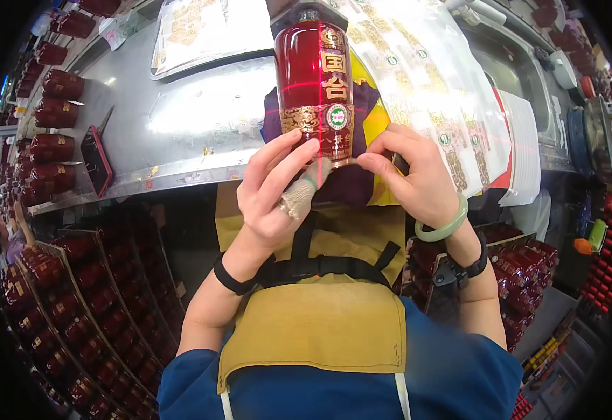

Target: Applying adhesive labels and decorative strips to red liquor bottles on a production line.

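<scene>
A dark red glass bottle [299, 66] with gold characters lies with its neck pointing away from me. Around its lower part runs a gold patterned band label [299, 120] bearing a round green-and-white sticker [337, 117]. My left hand [271, 185] holds the bottle's lower left side, fingers pressed against the glass and label. One of its digits wears a knitted finger cover [302, 194]. At the base's right corner, my right hand [421, 175] is closed in a pinch beside the glass; whatever is between its fingertips is hidden. Red light lines cross the bottle.
Under the bottle are a dark purple cloth [351, 185] and a yellow sheet [374, 126]. Gold label sheets [418, 77] cover the right of the metal table [215, 112]. A tray [211, 59] stands far left. Several red bottles [54, 147] line the left; a dark red-edged device [96, 161] leans near them.
</scene>
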Demonstrator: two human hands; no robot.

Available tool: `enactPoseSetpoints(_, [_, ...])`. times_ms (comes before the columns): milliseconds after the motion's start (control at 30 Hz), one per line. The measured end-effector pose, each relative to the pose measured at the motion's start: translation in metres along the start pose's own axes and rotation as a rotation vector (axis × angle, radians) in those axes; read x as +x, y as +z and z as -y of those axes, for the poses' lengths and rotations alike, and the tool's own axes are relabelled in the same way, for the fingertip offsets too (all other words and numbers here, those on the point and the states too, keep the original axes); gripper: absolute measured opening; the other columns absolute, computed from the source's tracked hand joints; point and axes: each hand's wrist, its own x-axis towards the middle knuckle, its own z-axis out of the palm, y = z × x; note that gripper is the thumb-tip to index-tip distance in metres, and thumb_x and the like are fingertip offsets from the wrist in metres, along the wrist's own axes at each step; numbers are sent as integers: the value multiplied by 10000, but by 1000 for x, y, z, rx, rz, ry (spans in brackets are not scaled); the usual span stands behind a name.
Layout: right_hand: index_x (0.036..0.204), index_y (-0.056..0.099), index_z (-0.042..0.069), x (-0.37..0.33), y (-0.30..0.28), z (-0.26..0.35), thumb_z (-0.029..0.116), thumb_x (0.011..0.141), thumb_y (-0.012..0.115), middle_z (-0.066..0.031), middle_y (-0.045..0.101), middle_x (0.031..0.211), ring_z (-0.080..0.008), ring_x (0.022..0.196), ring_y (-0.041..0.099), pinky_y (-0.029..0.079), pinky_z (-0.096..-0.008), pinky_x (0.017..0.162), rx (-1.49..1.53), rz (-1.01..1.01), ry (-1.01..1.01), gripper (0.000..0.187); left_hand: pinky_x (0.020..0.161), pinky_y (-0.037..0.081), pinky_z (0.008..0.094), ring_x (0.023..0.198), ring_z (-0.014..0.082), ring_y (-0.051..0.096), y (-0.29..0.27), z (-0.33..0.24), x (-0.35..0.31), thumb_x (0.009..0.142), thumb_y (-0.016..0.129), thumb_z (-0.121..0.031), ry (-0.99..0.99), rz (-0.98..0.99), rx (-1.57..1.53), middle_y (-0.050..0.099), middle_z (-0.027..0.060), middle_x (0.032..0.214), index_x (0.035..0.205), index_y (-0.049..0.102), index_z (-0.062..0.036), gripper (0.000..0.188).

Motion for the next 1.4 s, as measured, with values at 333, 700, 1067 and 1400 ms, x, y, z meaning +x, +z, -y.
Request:
enactPoseSetpoints(333, [879, 681, 2, -2, -5, 21, 132, 900, 775, -101, 597, 786, -244, 688, 577, 462, -362, 633, 48, 23, -6, 161, 925, 622, 383, 1103, 353, 717, 5, 7, -18, 733, 850, 89, -126, -129, -110, 719, 218, 1179, 1057, 708, 69, 354])
enactPoseSetpoints(700, [864, 684, 2, -2, -6, 21, 118, 880, 793, -100, 594, 773, -250, 674, 577, 458, -360, 624, -7, 17, 17, 160, 883, 641, 387, 1063, 341, 730, 0, 9, -16, 754, 821, 72, -39, -84, 11, 757, 175, 1122, 918, 737, 57, 185])
enactPoseSetpoints(1067, [855, 687, 6, 0, 2, 6, 141, 891, 783, -105, 607, 780, -249, 680, 595, 476, -362, 634, 11, 6, 25, 169, 984, 574, 397, 1206, 320, 632, 2, -4, -11, 759, 844, 18, 44, -44, 169, 724, 138, 1224, 916, 782, -33, 176])
enactPoseSetpoints(1400, [878, 689, 10, 0, 6, 7, 149, 895, 783, -111, 606, 783, -247, 673, 588, 470, -360, 629, 56, -13, 0, 169, 939, 619, 401, 1112, 350, 706, 1, 7, -14, 751, 853, 57, -39, -68, -18, 731, 153, 1172, 1113, 727, 45, 384])
